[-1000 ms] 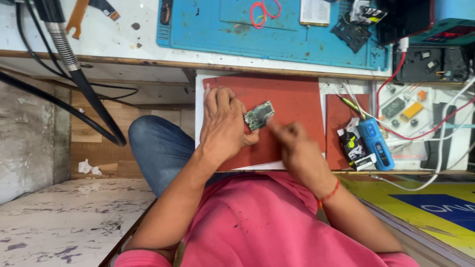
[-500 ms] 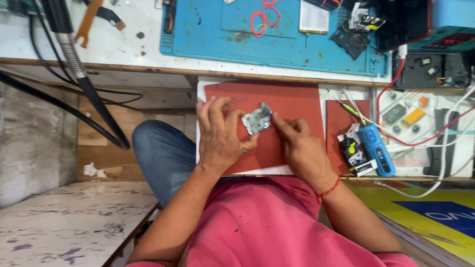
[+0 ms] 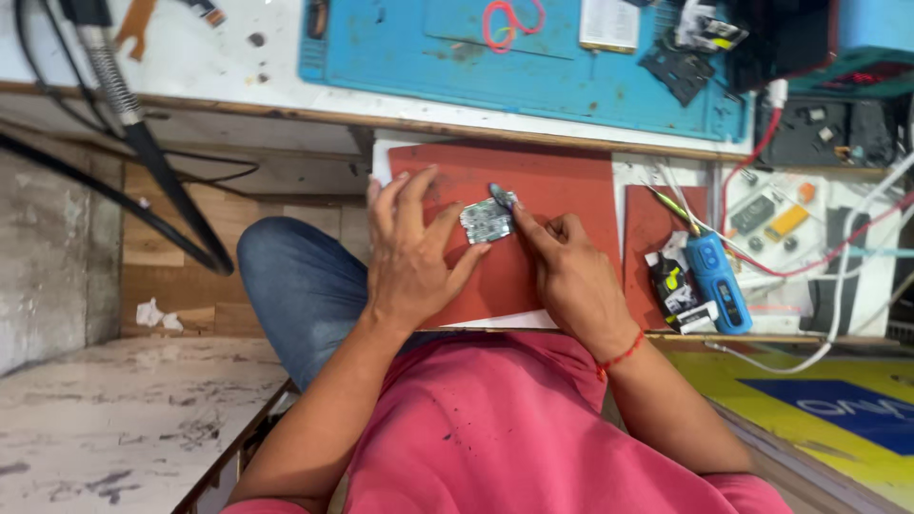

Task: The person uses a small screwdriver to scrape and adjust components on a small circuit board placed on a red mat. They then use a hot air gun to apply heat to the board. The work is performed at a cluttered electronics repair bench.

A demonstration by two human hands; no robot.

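A small greenish circuit board (image 3: pixel 486 221) lies on a red mat (image 3: pixel 562 181) on my lap board. My left hand (image 3: pixel 409 252) rests on the mat with its thumb and index finger pinching the board's edges. My right hand (image 3: pixel 571 276) grips a small dark tool (image 3: pixel 499 193), whose tip touches the board's upper right corner. My forearms and pink shirt fill the lower part of the view.
A blue work mat (image 3: pixel 533 67) on a white bench lies beyond, with a red loop of wire (image 3: pixel 509 19) on it. To the right are a blue hand-held device (image 3: pixel 719 286), a smaller red mat (image 3: pixel 652 228), cables and small parts. Black hoses (image 3: pixel 143 143) hang at left.
The view has steadied. My right hand moved left to the board and set the tool tip on its corner. My left hand shifted to pinch the board flat on the mat.
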